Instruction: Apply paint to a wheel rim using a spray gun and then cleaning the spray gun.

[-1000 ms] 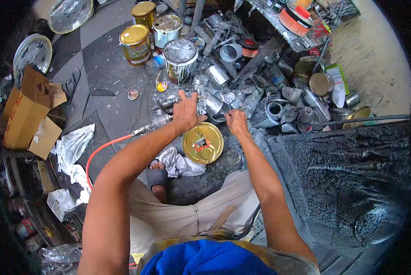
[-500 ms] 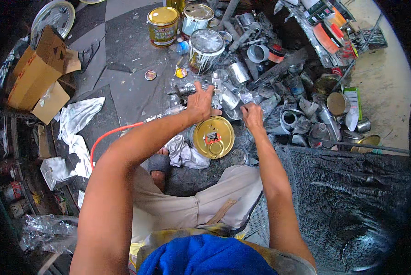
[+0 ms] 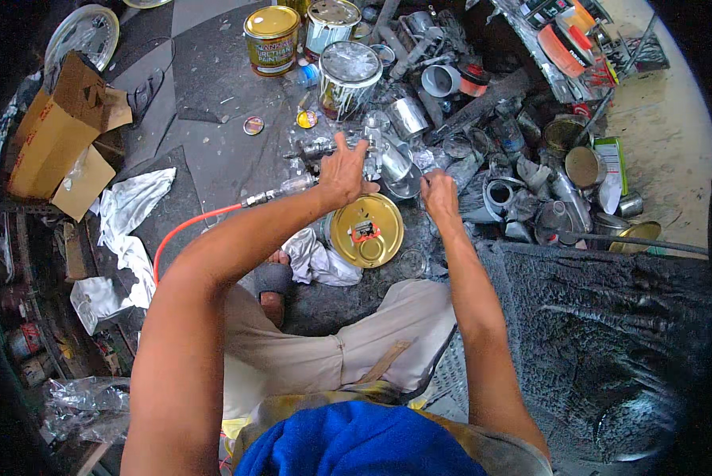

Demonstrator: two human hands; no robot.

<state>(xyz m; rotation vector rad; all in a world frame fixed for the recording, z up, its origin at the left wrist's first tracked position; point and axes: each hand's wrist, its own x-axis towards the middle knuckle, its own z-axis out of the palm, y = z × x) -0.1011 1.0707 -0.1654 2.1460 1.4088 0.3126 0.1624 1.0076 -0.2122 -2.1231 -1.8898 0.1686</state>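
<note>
My left hand is closed around a metal spray gun, with a couple of fingers extended along its top. A silver cup joined to the gun tilts toward the right. From the gun's lower side a connector leads to a red hose. Just right of the cup's rim is my right hand, its fingers pinched together; whatever they hold is too small to make out. Directly below my left hand stands a can with a gold lid.
Gold and paint-streaked cans stand at the back. Used cups, bottles and tins pile up on the right beside a dark, crusted panel. White cloths lie near my foot. A cardboard box sits at the left.
The whole view has shifted slightly. My right hand's fingers are a little farther from the cup's rim. My left hand keeps its hold on the spray gun.
</note>
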